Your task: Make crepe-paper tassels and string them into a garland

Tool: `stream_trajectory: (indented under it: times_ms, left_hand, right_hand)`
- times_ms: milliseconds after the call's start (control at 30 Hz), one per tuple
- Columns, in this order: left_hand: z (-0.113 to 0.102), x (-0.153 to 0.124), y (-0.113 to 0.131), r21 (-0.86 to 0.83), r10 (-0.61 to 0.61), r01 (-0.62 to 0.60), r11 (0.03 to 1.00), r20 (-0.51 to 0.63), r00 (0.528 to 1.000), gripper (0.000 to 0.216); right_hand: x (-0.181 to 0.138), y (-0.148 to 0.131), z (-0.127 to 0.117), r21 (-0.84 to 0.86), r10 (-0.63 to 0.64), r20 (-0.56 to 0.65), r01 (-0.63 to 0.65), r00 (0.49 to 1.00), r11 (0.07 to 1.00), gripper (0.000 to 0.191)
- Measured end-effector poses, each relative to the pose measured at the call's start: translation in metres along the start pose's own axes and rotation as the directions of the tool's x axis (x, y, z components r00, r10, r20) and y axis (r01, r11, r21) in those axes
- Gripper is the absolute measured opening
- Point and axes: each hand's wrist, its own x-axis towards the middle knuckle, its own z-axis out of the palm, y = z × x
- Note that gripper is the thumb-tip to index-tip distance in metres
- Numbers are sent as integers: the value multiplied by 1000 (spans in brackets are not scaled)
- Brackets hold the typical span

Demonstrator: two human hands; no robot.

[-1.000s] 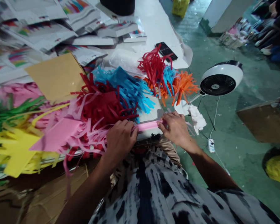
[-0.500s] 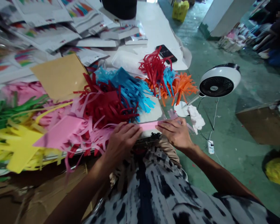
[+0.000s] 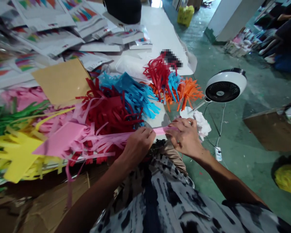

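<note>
My left hand [image 3: 138,146] and my right hand [image 3: 185,135] both pinch a strip of pink fringed paper [image 3: 160,130], stretched between them at the near edge of the table [image 3: 160,29]. The pink fringe trails off to the left from my left hand over a heap of red fringed paper [image 3: 109,110]. Blue fringed paper [image 3: 133,92] lies just behind the red heap.
Red, blue and orange fringe bundles [image 3: 174,85] lie at the table's right edge. Pink, green and yellow cut paper [image 3: 19,152] piles up on the left, with a brown card [image 3: 60,81] and printed sheets [image 3: 63,32] behind. A small white fan [image 3: 224,87] stands on the green floor at right.
Both hands have lifted slightly and shifted right, drawing the pink strip up off the table edge; the fringe is now pulled taut from the heap.
</note>
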Motion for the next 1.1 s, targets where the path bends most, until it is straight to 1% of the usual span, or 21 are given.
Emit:
stream_trajectory:
  times_ms: [133,300,367,433,500,667,800,867,900,967,1000,1033,1100]
  left_hand:
    - [5,-2,-6,-34,-25,24,999,-14,1000,17]
    - [4,-6,-9,-69,-41,39,997,-34,999,14]
    - [2,-8,-11,-58,-101,98,993,-48,994,16]
    - [0,-11,-14,-30,-211,210,977,-75,975,18]
    - [-2,-13,-18,-15,-292,292,956,-85,953,21]
    - [-7,-11,-25,-40,-384,382,923,-44,922,16]
    - [-9,-9,-24,-9,-438,439,899,-65,896,15]
    - [-7,-8,-20,-5,-406,408,913,-121,906,12]
    - [-6,-7,-18,-11,-352,355,935,-149,924,15]
    - [-1,-6,-12,-15,-192,192,981,-184,964,22]
    - [2,-5,-9,-9,-115,115,993,-184,976,24]
    - [5,-6,-7,3,-62,63,998,-176,983,24]
    - [8,-9,-8,18,-34,37,999,-147,989,25]
  right_hand:
    - [9,-7,6,34,-10,29,9,1000,999,24]
    - [16,-4,17,50,17,59,-20,998,999,27]
    - [17,-2,18,50,51,68,-54,996,997,27]
    - [18,0,18,51,91,82,-96,992,994,26]
    - [21,0,18,43,124,94,-129,988,991,26]
    - [28,-3,19,25,164,106,-168,981,986,22]
    - [28,-7,18,-4,232,82,-232,969,973,22]
    - [26,-11,19,-46,242,20,-241,970,969,25]
    - [25,-13,20,-70,216,-12,-216,976,974,25]
    - [22,-18,24,-96,93,-48,-98,994,991,20]
    - [20,-19,26,-95,25,-47,-30,999,995,21]
    - [18,-20,27,-86,-32,-41,28,999,996,24]
    - [12,-16,29,-65,-93,-51,90,994,994,27]
